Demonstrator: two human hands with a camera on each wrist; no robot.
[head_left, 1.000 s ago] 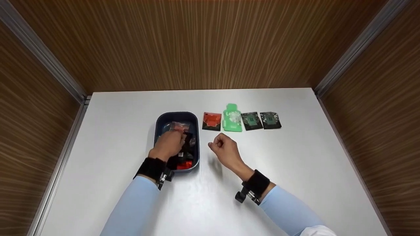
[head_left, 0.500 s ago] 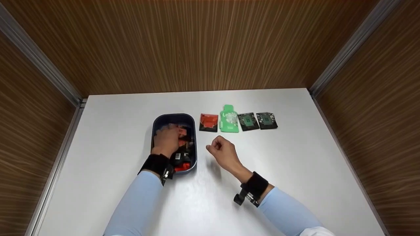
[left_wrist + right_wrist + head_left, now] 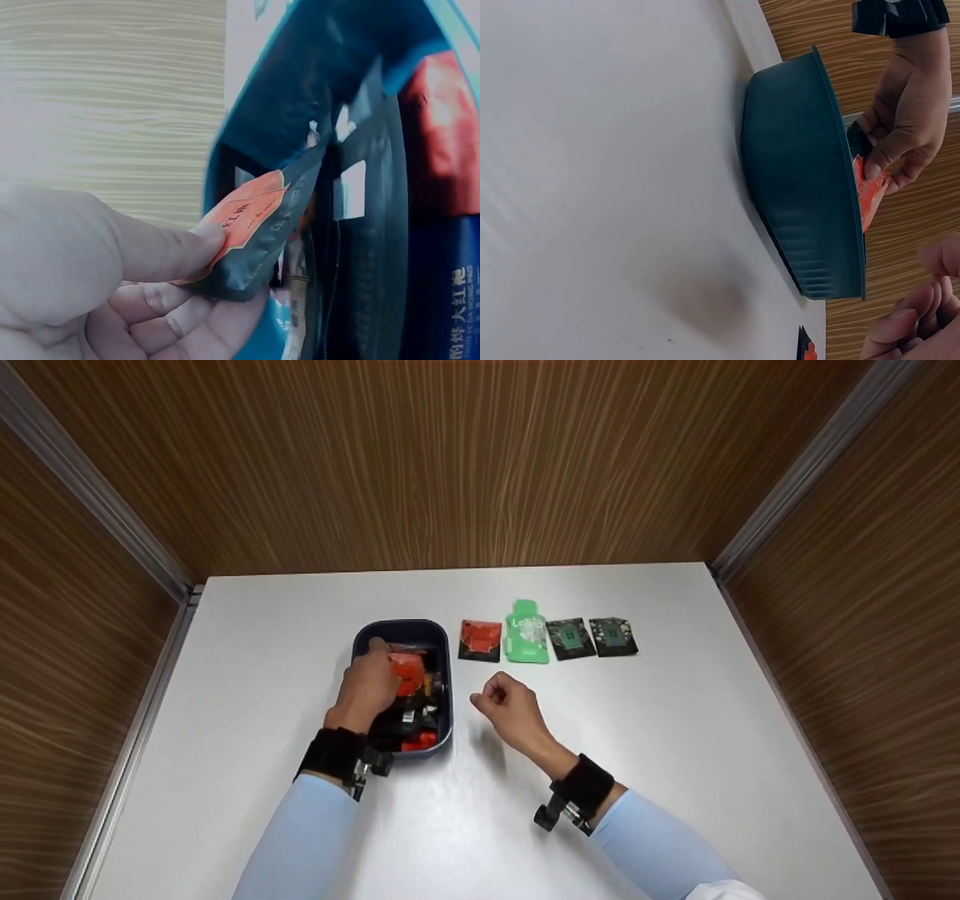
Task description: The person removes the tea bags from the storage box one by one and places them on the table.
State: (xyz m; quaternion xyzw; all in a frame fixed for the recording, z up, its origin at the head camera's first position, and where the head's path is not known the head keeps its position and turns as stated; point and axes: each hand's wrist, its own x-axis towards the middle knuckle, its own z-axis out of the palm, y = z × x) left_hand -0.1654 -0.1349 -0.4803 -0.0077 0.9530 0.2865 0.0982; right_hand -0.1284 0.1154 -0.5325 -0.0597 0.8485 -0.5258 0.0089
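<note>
My left hand [image 3: 366, 684] is in the dark blue plastic bin [image 3: 448, 718]. It pinches a black-and-red tea sachet [image 3: 259, 217] between thumb and fingers, holding it tilted near the bin's rim; the right wrist view also shows its red face. Beneath lie more packets, among them a dark packet with a white label [image 3: 352, 189] and a shiny red packet [image 3: 442, 127]. Over the table, right of the bin, my right hand [image 3: 514, 711] hovers with its fingers loosely curled and nothing seen between them.
Behind my right hand lies a row on the white table [image 3: 675, 720]: a red-and-black sachet [image 3: 480, 641], a green bottle-shaped packet [image 3: 527, 634], a dark green sachet [image 3: 571, 638] and another dark green sachet [image 3: 613, 637]. Wood-grain panels [image 3: 450, 465] enclose the back and sides.
My left hand has moved about inside the bin, from over the packets toward its left side, and now lifts the black-and-red tea sachet. My right hand has stayed in place.
</note>
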